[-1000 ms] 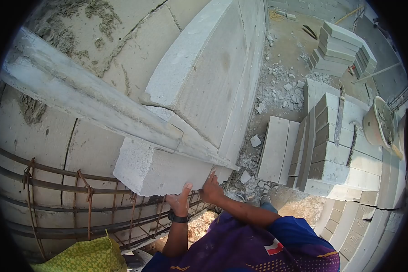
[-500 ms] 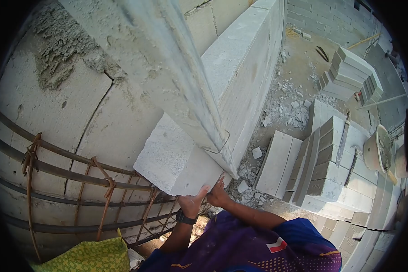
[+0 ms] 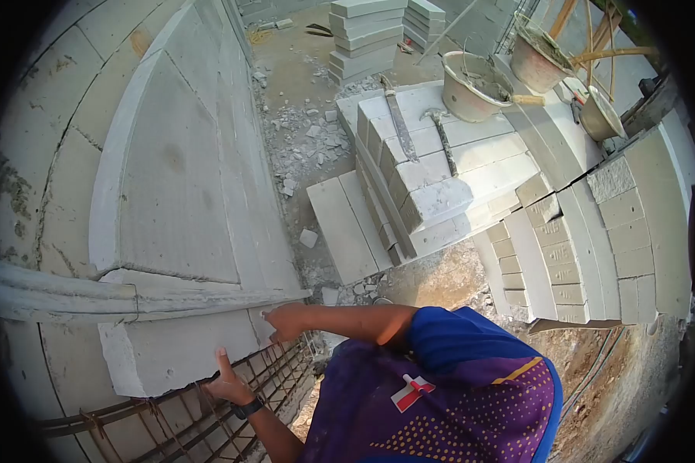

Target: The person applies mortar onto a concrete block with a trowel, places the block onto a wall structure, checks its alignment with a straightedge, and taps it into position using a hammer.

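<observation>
A pale block [image 3: 185,347] with a rough left end lies under a long grey straight bar [image 3: 162,302], above the rebar cage. My left hand [image 3: 228,382], with a dark watch on its wrist, is at the block's lower edge, thumb up against its face; its other fingers are hidden beneath the edge. My right hand [image 3: 283,322] is at the block's right end, close to the tip of the bar. Its fingers are partly hidden, so their grip is unclear. Larger blocks [image 3: 170,162] rise in a wall beyond the bar.
Rebar [image 3: 201,417] runs along the bottom left. Right of the wall, a stack of blocks [image 3: 440,193] bears a saw [image 3: 398,119] and a hammer [image 3: 444,143]. Buckets [image 3: 471,96] stand behind it. Rubble [image 3: 309,147] covers the ground between wall and stack.
The view has swung to the right, bringing more buckets and blocks into sight. Both hands remain at the block. The bar now looks nearly level across the view.
</observation>
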A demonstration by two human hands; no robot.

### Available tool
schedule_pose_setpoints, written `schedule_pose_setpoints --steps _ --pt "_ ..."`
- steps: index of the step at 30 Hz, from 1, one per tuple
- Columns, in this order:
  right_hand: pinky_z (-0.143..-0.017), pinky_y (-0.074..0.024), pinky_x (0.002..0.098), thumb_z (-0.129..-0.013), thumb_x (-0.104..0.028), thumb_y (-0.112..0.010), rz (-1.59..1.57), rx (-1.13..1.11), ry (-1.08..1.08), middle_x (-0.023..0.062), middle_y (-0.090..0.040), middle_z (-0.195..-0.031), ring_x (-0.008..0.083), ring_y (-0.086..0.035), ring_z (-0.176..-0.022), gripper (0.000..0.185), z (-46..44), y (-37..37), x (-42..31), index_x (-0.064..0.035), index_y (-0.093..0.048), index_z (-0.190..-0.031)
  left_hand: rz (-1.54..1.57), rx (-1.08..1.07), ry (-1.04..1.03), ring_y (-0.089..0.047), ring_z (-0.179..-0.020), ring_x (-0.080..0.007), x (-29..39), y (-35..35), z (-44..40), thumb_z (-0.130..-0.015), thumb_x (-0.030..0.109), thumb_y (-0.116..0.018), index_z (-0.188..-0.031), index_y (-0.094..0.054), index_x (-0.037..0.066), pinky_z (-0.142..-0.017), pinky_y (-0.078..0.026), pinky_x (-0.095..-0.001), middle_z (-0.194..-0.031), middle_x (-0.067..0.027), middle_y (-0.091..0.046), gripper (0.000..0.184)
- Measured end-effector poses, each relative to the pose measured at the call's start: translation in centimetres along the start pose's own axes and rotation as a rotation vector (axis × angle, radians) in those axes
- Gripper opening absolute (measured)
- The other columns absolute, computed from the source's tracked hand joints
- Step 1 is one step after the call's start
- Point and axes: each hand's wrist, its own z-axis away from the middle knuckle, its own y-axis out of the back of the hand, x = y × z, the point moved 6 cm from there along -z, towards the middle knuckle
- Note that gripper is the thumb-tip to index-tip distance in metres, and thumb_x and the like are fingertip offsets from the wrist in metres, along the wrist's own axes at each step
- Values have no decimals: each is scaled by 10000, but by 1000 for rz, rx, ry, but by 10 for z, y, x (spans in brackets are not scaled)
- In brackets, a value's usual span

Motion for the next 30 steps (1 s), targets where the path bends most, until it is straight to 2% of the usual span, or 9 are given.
schedule_pose_setpoints --steps 2,4,8,11,15,21,24,28,30 --pt "-961 -540 467 -930 -474 -720 -107 179 61 257 -726 -1158 444 -678 -1128 730 54 65 30 1 -545 -1456 -28 62 16 -654 -898 -174 -3 2 -1 -839 -89 -813 -1147 -657 -104 -890 -640 -353 -1112 -133 -691 345" --pt "-839 -544 422 -976 -393 -692 -297 717 104 213 -747 -1026 372 -709 -927 518 127 143 90 -29 -656 -1342 6 -1 33 -651 -902 -177 -1 -6 -1 -836 -67 -828 -1154 -655 -110 -883 -625 -351 -1111 -134 -696 364" --pt "-876 -555 423 -1001 -346 -651 -131 1461 -432 243 -758 -1041 357 -743 -981 473 265 265 285 66 -692 -1230 -269 71 50 -639 -895 -207 8 6 3 -806 46 -897 -1165 -655 -107 -886 -551 -361 -1123 -136 -713 460" --pt "-966 -531 585 -978 -482 -649 246 1178 -1158 329 -571 -1280 508 -589 -1210 604 302 300 412 -13 -559 -1348 -151 26 0 -619 -909 -187 2 8 3 -794 102 -915 -1099 -663 -66 -877 -517 -334 -1052 -92 -696 429" --pt "-983 -536 577 -961 -475 -674 554 1037 -1054 291 -555 -1354 492 -570 -1266 619 297 310 492 -31 -545 -1373 -298 24 -189 -644 -889 -196 4 10 1 -774 150 -936 -1060 -686 -62 -876 -527 -346 -1049 -112 -711 435" --pt "-973 -552 525 -922 -374 -652 386 947 -1011 322 -685 -1176 425 -699 -1099 483 311 336 580 5 -636 -1222 -230 49 -91 -654 -919 -207 32 0 5 -767 182 -942 -1098 -676 -70 -893 -530 -358 -1077 -122 -709 494" --pt "-753 -576 491 -911 -360 -625 343 1146 -945 270 -730 -911 351 -737 -817 391 327 357 566 22 -673 -978 -203 -27 -42 -657 -927 -209 27 1 4 -761 205 -948 -1118 -665 -75 -896 -533 -358 -1087 -131 -713 535" --pt "-462 -354 434 -953 -375 -622 -297 1348 -602 93 -514 -590 207 -476 -476 461 369 315 526 12 -560 -710 -182 -130 47 -644 -1026 -238 6 3 -4 -749 214 -951 -1245 -573 -125 -946 -522 -367 -1203 -188 -675 710" --pt "-462 -342 413 -974 -393 -637 -366 1509 -647 56 -468 -577 191 -444 -473 506 377 259 457 -19 -513 -656 -156 -71 -33 -608 -1122 -268 -10 5 -10 -728 229 -960 -1337 -463 -149 -1000 -494 -382 -1297 -228 -616 872"
